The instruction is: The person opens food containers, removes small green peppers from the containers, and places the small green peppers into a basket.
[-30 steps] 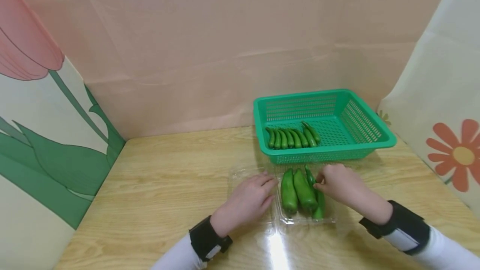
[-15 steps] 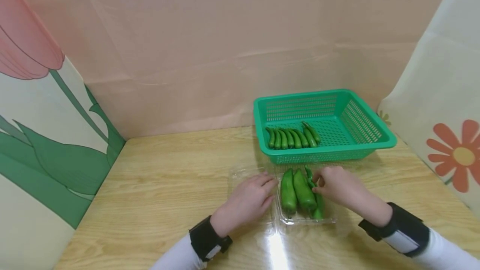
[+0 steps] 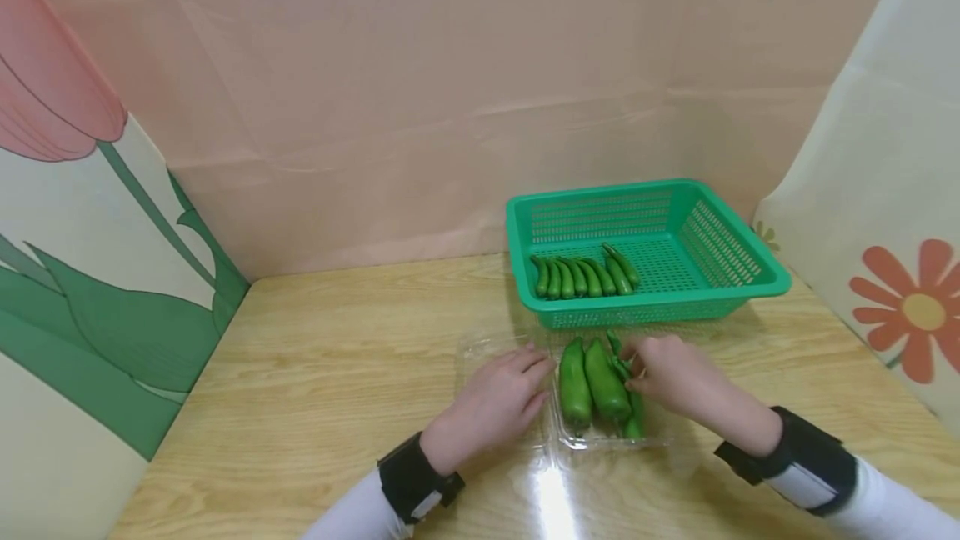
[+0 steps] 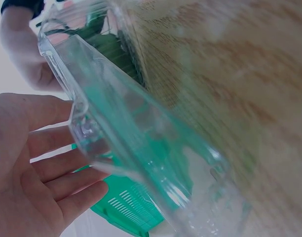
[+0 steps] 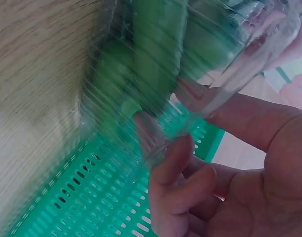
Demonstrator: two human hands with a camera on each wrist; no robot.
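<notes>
A clear plastic clamshell box (image 3: pixel 577 443) lies opened flat, with large green peppers (image 3: pixel 575 390) side by side in its right half. My right hand (image 3: pixel 671 369) reaches over that half's right rim and pinches a slimmer green pepper (image 3: pixel 634 422) at the right end of the row. In the right wrist view the thumb and index fingers (image 5: pixel 151 131) show through the clear wall beside the pepper. My left hand (image 3: pixel 501 398) lies over the left half (image 3: pixel 480 348), holding nothing; its straight fingers (image 4: pixel 79 200) touch the clear edge in the left wrist view.
Close behind the box stands a green slotted basket (image 3: pixel 667 307). Several smaller green peppers (image 3: pixel 577 277) are lined up in its front left part. A pinkish cloth wall (image 3: pixel 375 107) rises behind the wooden table (image 3: pixel 337 357), and a flower-print sheet (image 3: pixel 885 190) hangs at the right.
My right hand has shifted slightly left, toward the large peppers, with the slim pepper's upper end under its fingers. My left hand stays in place.
</notes>
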